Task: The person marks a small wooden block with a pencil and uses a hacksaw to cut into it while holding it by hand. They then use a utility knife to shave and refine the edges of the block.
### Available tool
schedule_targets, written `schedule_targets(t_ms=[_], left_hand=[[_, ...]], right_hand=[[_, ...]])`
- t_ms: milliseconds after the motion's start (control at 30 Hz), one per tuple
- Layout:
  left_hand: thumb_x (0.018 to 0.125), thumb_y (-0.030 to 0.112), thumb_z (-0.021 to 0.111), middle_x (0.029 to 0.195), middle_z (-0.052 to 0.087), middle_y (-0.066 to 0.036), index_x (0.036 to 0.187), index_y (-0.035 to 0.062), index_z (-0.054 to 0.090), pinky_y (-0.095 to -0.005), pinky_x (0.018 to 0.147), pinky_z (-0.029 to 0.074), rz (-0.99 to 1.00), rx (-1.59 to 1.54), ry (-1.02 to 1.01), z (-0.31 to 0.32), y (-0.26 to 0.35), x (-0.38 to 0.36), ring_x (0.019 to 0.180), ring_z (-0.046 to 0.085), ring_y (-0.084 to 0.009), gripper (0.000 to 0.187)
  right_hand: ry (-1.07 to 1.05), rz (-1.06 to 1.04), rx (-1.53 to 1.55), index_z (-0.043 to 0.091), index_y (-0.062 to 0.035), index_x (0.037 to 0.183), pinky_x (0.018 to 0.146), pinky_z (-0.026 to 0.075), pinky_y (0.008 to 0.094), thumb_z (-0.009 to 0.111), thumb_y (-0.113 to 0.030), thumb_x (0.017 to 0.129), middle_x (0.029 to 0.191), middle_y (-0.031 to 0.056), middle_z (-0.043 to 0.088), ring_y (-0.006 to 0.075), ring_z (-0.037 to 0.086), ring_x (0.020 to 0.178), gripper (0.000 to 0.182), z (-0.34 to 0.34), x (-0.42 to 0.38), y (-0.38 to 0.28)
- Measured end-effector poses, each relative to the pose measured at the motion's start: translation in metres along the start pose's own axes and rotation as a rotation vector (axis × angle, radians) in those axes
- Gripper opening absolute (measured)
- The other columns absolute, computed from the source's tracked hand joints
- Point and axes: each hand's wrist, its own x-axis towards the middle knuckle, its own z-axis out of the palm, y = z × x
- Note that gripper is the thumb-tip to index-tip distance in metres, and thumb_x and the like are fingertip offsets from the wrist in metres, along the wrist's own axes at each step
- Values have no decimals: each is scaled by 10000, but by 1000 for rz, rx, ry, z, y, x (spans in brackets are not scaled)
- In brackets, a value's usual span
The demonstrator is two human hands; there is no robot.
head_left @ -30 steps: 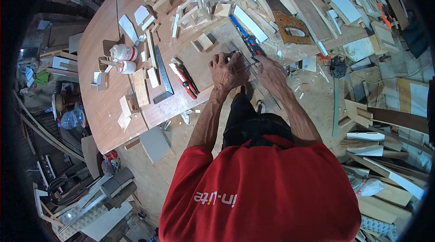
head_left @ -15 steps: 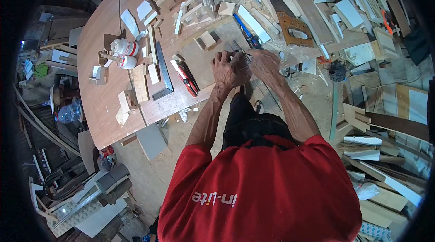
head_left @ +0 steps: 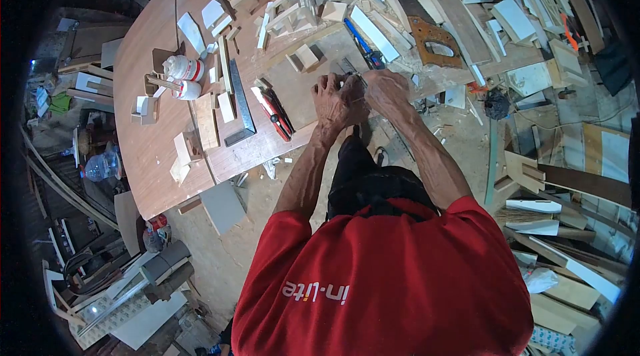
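My left hand (head_left: 339,101) is closed at the front edge of the worktable, with its fingers curled round a small dark thing I cannot make out. Right beside it, my right hand (head_left: 388,91) is closed too, its fingertips meeting the same spot. What it grips is hidden by the fingers. Under and beyond the hands lies a flat board (head_left: 293,93). A small wooden block piece (head_left: 304,58) rests on that board. A red-handled tool (head_left: 275,116) lies left of my left hand, and a blue tool (head_left: 362,43) lies just beyond my hands.
A metal try square (head_left: 244,106) and white glue bottles (head_left: 183,69) are on the left of the table (head_left: 150,156). A handsaw (head_left: 437,43) with a wooden handle lies at the right. Wood offcuts (head_left: 513,19) crowd the far right, and more boards (head_left: 560,263) are stacked below.
My right hand has shifted slightly and turned at the wrist, close against my left. My left hand stays almost in place.
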Motion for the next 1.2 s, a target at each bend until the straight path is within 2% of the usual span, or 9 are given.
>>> schedule_targets(t_ms=[67, 267, 333, 667, 733, 767, 833, 1067, 1200], left_hand=[[749, 140, 619, 1038, 562, -21, 1124, 255, 666, -459, 847, 388, 1, 9, 2, 1, -1, 0, 1018, 483, -273, 395], [750, 144, 616, 1034, 562, -18, 1109, 259, 681, -447, 844, 394, 10, 41, 18, 4, -4, -2, 1007, 485, -268, 383], [750, 150, 619, 1033, 561, -20, 1108, 259, 683, -445, 848, 392, 18, 42, 26, 3, -3, 0, 1005, 484, -268, 380], [676, 300, 697, 1022, 552, -20, 1093, 237, 673, -458, 846, 369, 34, -17, 43, 1, -1, 0, 1024, 471, -266, 422], [679, 290, 692, 1024, 552, -18, 1095, 236, 675, -456, 850, 367, 29, -26, 30, 3, -3, -2, 1020, 469, -265, 419], [681, 276, 687, 1024, 552, -18, 1094, 237, 678, -455, 851, 368, 36, -4, 45, 7, -6, -4, 1011, 469, -265, 415], [682, 262, 681, 1024, 552, -19, 1094, 239, 680, -455, 851, 368, 43, 17, 71, 10, -7, 0, 1002, 469, -264, 412], [722, 152, 624, 1007, 557, -25, 1088, 239, 685, -446, 850, 383, 24, 12, 68, 5, -2, -1, 994, 478, -268, 381], [757, 98, 587, 1004, 564, -33, 1086, 255, 686, -445, 846, 398, 2, 9, 44, 4, -2, -1, 997, 487, -272, 378]], right_hand=[[-100, -17, -80, 663, -90, 776, 614, 530, 329, 696, -132, 708, 701, 78, 668, 226, 670, 688, 87, -4, -2, 0], [321, 48, 155, 669, -76, 815, 632, 531, 332, 667, -110, 720, 733, 88, 677, 229, 678, 744, 102, 10, -12, 8], [99, 74, 77, 669, -72, 846, 665, 540, 362, 665, -106, 709, 775, 129, 685, 272, 679, 794, 141, 13, -6, 6], [168, 64, 257, 681, -69, 939, 731, 537, 387, 631, -76, 699, 812, 171, 682, 319, 674, 784, 245, -2, -6, -1], [-201, 133, 140, 664, -50, 956, 765, 521, 417, 615, -89, 717, 844, 192, 674, 353, 661, 814, 246, -27, -7, -4], [-199, 137, 141, 664, -50, 956, 765, 521, 417, 615, -89, 717, 844, 192, 674, 353, 661, 814, 246, -24, -11, -2], [162, 199, 332, 664, -28, 950, 729, 518, 420, 640, -172, 759, 809, 188, 675, 325, 659, 855, 240, -14, -25, 8], [-38, 355, 424, 653, -12, 983, 767, 491, 444, 614, -266, 801, 886, 239, 656, 385, 632, 861, 316, 11, -69, 16], [-45, 321, 711, 640, 34, 871, 701, 470, 403, 626, -284, 811, 773, 207, 622, 292, 606, 733, 324, 35, -73, 26]])
